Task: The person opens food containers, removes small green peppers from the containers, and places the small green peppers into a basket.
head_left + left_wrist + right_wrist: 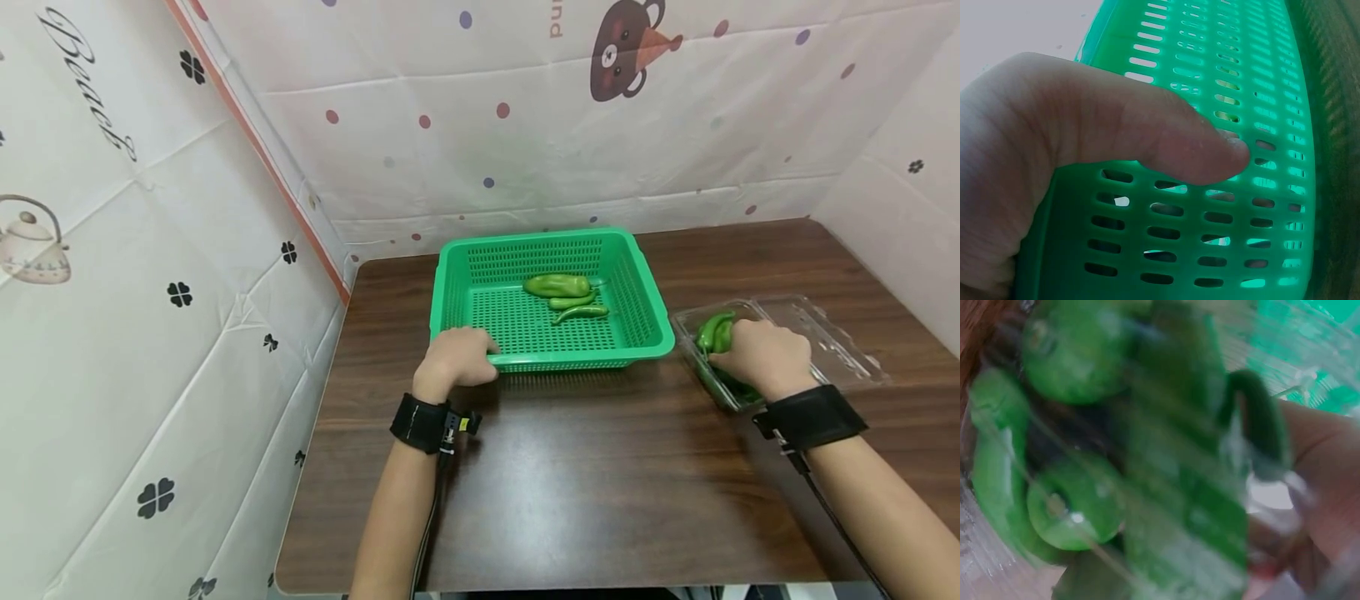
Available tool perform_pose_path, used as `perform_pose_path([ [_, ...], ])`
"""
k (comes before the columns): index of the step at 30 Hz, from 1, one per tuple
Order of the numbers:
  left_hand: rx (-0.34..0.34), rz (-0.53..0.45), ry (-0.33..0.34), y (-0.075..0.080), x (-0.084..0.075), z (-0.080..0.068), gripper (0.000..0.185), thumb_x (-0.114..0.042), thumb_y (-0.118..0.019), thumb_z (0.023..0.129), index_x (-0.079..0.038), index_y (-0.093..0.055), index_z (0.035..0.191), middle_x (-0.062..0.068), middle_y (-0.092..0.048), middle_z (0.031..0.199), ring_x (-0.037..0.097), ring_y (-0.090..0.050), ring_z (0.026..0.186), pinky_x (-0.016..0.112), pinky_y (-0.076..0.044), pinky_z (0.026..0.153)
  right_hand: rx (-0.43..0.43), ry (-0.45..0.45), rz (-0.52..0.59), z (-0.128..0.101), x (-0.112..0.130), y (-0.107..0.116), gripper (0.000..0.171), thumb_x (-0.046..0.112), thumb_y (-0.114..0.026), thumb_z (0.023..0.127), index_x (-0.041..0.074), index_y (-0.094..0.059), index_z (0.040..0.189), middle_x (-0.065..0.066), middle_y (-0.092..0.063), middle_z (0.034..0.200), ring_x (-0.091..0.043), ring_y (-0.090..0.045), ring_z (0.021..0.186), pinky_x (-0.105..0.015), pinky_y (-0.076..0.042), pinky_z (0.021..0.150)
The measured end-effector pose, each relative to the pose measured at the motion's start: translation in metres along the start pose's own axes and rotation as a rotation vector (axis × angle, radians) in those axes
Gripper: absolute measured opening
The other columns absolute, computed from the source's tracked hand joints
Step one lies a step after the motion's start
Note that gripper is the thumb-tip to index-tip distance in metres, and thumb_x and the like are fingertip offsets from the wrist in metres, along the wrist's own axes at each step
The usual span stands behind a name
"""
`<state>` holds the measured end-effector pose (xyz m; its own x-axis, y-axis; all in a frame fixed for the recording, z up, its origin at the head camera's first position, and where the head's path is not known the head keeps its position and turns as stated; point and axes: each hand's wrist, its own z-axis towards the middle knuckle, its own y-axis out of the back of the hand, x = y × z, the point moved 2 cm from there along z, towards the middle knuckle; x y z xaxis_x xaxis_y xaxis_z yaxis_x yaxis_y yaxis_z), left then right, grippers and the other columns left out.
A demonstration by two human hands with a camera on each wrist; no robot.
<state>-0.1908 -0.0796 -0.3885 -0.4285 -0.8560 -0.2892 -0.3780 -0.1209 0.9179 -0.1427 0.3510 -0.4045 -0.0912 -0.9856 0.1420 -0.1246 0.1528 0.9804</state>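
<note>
My left hand (pixel 459 358) grips the near left corner of a green plastic basket (pixel 648 337), its thumb against the slotted outer wall in the left wrist view. Inside the basket lie a large green pepper (pixel 557 286) and two slimmer ones, one of them a curved chili (pixel 581 313). At the right, my right hand (pixel 772 354) reaches into a clear plastic box (pixel 731 400) and holds a green pepper (pixel 712 329). The right wrist view is blurred; through the clear plastic it shows several green peppers, including a rounded one (pixel 1075 503). The right fingertips are largely hidden.
The box's clear lid (pixel 832 342) lies folded open to the right. Both stand on a dark brown wooden table (pixel 577 483). Printed white sheeting (pixel 420 167) hangs behind the table and along its sides. Black bands with cables circle both wrists.
</note>
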Motion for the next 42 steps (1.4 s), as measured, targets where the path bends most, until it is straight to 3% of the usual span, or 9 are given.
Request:
perform_pose_path([
  [13, -0.007, -0.011, 0.008, 0.000, 0.000, -0.001, 0.053, -0.009, -0.056, 0.085, -0.024, -0.070, 0.134, 0.003, -0.069, 0.135, 0.013, -0.019, 0.060, 0.029, -0.020, 0.054, -0.013, -0.002, 0.032, -0.007, 0.004, 0.014, 0.051, 0.047, -0.067, 0.089, 0.015, -0.043, 0.057, -0.001, -0.040, 0.056, -0.024, -0.046, 0.053, -0.038, -0.034, 0.052],
  [20, -0.009, -0.013, 0.003, 0.000, 0.001, -0.001, 0.053, -0.008, -0.056, 0.084, -0.023, -0.071, 0.133, 0.004, -0.070, 0.133, 0.013, -0.016, 0.060, 0.029, -0.019, 0.054, 0.022, -0.024, 0.027, -0.011, 0.004, 0.025, 0.054, 0.054, -0.064, 0.090, 0.018, -0.040, 0.057, 0.000, -0.038, 0.056, -0.022, -0.043, 0.054, -0.037, -0.031, 0.053],
  [25, -0.007, -0.002, 0.001, -0.001, 0.001, -0.001, 0.054, -0.009, -0.055, 0.084, -0.022, -0.069, 0.135, 0.003, -0.068, 0.136, 0.013, -0.017, 0.060, 0.029, -0.019, 0.054, -0.010, -0.034, 0.023, -0.019, 0.004, 0.034, 0.055, 0.056, -0.063, 0.091, 0.015, -0.044, 0.060, -0.003, -0.044, 0.057, -0.024, -0.047, 0.055, -0.039, -0.034, 0.052],
  [33, -0.015, 0.006, 0.006, -0.001, 0.002, -0.001, 0.053, -0.010, -0.056, 0.085, -0.024, -0.070, 0.134, 0.002, -0.068, 0.136, 0.014, -0.017, 0.061, 0.030, -0.020, 0.055, -0.094, -0.038, 0.043, -0.027, 0.011, 0.052, 0.063, 0.063, -0.058, 0.091, 0.016, -0.044, 0.052, -0.001, -0.042, 0.051, -0.024, -0.046, 0.049, -0.037, -0.032, 0.048],
  [42, -0.010, -0.001, 0.009, -0.003, 0.000, -0.001, 0.054, -0.010, -0.056, 0.084, -0.024, -0.070, 0.134, 0.003, -0.069, 0.135, 0.013, -0.015, 0.059, 0.029, -0.019, 0.054, -0.156, 0.004, 0.058, -0.020, 0.026, 0.066, 0.055, 0.062, -0.059, 0.092, 0.011, -0.054, 0.073, -0.006, -0.044, 0.057, -0.028, -0.048, 0.052, -0.041, -0.032, 0.049],
])
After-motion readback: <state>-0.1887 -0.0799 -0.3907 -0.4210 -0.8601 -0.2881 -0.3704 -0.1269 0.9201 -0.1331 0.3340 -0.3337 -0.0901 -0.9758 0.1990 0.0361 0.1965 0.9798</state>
